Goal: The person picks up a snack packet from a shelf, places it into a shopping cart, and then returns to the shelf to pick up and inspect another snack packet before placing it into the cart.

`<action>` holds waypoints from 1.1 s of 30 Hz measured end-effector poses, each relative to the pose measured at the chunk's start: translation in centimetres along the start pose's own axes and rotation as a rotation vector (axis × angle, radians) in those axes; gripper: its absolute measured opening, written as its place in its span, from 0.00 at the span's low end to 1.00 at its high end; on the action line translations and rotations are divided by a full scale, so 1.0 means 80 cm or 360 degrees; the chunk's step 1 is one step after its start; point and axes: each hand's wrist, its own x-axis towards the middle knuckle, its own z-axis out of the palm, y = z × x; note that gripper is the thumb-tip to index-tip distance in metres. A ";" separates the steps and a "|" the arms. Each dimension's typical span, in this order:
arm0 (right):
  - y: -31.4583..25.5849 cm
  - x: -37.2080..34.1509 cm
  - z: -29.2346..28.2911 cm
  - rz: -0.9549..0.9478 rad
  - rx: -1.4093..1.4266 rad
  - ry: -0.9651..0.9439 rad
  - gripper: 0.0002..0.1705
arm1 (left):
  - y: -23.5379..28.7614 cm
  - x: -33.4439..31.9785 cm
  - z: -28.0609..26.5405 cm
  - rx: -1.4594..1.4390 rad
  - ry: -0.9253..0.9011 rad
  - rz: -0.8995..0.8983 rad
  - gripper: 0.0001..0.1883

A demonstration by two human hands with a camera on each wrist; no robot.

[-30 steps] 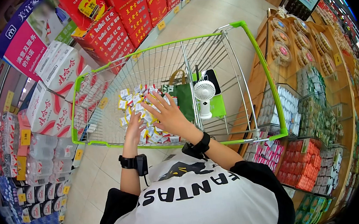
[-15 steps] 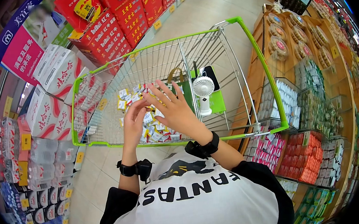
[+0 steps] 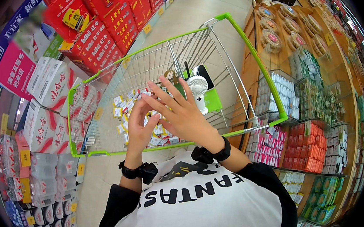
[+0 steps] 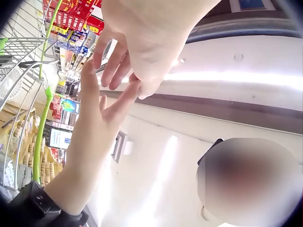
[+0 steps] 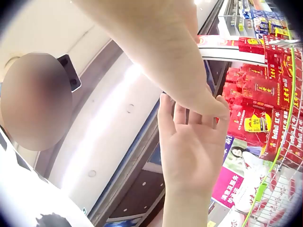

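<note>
Both hands are raised above a green-rimmed metal shopping cart (image 3: 250, 48). My left hand (image 3: 137, 126) has lightly bent, spread fingers, and its fingertips overlap the right hand in the head view. My right hand (image 3: 186, 117) spreads its fingers forward, palm down. In the left wrist view, the right thumb (image 4: 125, 97) comes right up to the left hand's thumb. No object shows between the fingers. Below lie many small white-and-yellow wrapped packets (image 3: 120, 106) in the cart, partly hidden by the hands. Beside the right hand's fingertips stands a white handheld fan (image 3: 199, 88).
A dark phone (image 3: 205, 73) and a green item (image 3: 212, 98) lie by the fan. Wooden shelves (image 3: 251, 32) with packaged snacks run along the right. White cartons (image 3: 43, 127) and red drink boxes (image 3: 96, 47) are stacked on the left.
Both hands have drawn closer together and overlap more, rising toward the camera. The left fingers have curved in toward the right hand. The cart and shelves have shifted slightly left in view.
</note>
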 end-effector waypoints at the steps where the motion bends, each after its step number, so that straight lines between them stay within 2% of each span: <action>1: -0.001 -0.001 -0.004 0.0036 -0.0031 -0.0025 0.42 | 0.000 0.001 0.001 0.0006 -0.0016 -0.0007 0.21; 14: -0.006 -0.007 -0.017 0.0127 -0.0141 -0.0025 0.41 | -0.010 0.006 0.003 -0.0070 -0.0097 -0.0049 0.21; 15: -0.005 -0.006 -0.019 0.0135 -0.0145 -0.0025 0.41 | -0.013 0.007 0.001 -0.0036 -0.0103 -0.0004 0.21; 17: -0.004 -0.004 -0.024 0.0077 -0.0432 0.0002 0.39 | -0.013 0.010 0.001 -0.0006 -0.0115 0.0038 0.21; 21: -0.010 0.007 -0.048 0.0065 -0.0451 0.0051 0.38 | 0.009 0.018 0.004 0.0007 -0.0193 0.0201 0.22; 23: -0.017 0.013 -0.065 -0.0026 -0.0516 0.0047 0.34 | 0.021 0.019 0.006 0.0025 -0.0238 0.0283 0.22; 26: -0.025 0.022 -0.081 -0.0061 -0.0546 0.0123 0.34 | 0.030 0.018 0.009 -0.0081 -0.0203 0.0341 0.23; 28: -0.029 0.026 -0.091 -0.0090 -0.0616 0.0135 0.32 | 0.028 0.018 0.005 -0.0053 -0.0163 0.0510 0.24; 33: -0.033 0.029 -0.099 -0.0118 -0.0739 0.0158 0.30 | 0.030 0.020 0.005 -0.0037 -0.0193 0.0511 0.25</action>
